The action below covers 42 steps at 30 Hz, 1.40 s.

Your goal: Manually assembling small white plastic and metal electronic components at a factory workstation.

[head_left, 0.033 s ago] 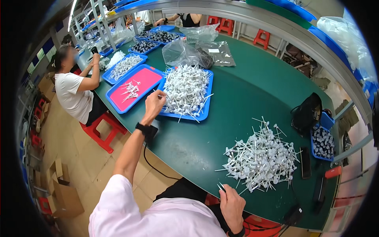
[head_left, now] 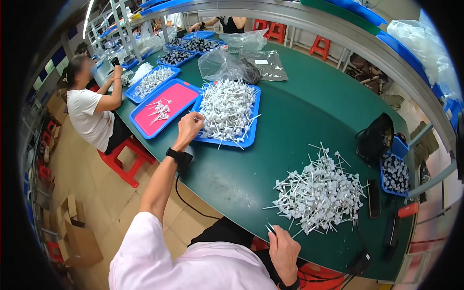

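left arm [head_left: 162, 186] stretched forward | left fingers [head_left: 197, 117] curled | right wrist [head_left: 289, 276] low | right fingers [head_left: 282, 236] pinched together

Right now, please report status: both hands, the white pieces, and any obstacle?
Left hand at blue tray, grip unclear. Right hand holding thin pointed tool. White pieces heaped in that tray, more piled on table. No obstruction visible at either hand.

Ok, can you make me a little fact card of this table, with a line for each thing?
Left hand: at the heaped blue tray's left side; can't tell if it grips anything
Right hand: holds a thin pointed tool
Heap in tray: white stemmed parts
Pink-bottomed tray: a few white parts
Loose pile: white stemmed parts, on the green table
Co-worker: seated on a red stool
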Available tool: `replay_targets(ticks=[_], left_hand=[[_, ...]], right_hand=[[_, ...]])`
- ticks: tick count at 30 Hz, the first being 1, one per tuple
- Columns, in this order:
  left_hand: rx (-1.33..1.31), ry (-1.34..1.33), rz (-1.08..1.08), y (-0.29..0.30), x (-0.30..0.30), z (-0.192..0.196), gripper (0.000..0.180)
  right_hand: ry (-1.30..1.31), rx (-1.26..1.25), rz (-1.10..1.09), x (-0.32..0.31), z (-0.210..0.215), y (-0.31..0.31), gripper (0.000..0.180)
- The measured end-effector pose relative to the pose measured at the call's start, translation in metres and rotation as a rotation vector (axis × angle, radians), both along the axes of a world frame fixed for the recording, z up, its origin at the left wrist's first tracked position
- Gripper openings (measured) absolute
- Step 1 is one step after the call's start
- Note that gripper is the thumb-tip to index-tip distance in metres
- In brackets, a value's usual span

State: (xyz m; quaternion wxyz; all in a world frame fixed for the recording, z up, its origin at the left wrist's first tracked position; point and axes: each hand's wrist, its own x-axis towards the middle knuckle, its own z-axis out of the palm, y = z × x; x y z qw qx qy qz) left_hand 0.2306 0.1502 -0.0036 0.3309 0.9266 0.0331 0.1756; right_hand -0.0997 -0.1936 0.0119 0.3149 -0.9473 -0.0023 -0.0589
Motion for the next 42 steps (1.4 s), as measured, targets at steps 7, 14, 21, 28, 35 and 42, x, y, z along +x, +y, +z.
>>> replay_targets(ticks=[7,14,21,28,35,42], left_hand=[[0.157,-0.275,-0.132,-0.004,-0.003,0.011,0.024],[-0.109,-0.015,-0.652,-0.148,-0.119,0.027,0.011],[0.191,-0.218,-0.952,-0.207,-0.125,0.017,0.022],[0.239,0.155,-0.913,-0.246,-0.084,-0.003,0.020],[0.193,0.293,-0.854,-0.248,-0.063,-0.017,0.027],[-0.044,0.384,-0.896,-0.236,-0.064,-0.012,0.024]], right_hand=[[-0.082,0.246,-0.030,-0.009,0.010,-0.014,0.024],[0.213,1.845,0.521,-0.022,0.093,-0.016,0.040],[0.013,2.207,1.131,-0.030,0.149,0.038,0.031],[-0.109,2.499,-0.058,-0.096,0.130,0.054,0.034],[0.256,1.121,0.205,-0.026,0.109,-0.012,0.018],[0.225,0.857,0.008,-0.014,0.026,-0.017,0.032]])
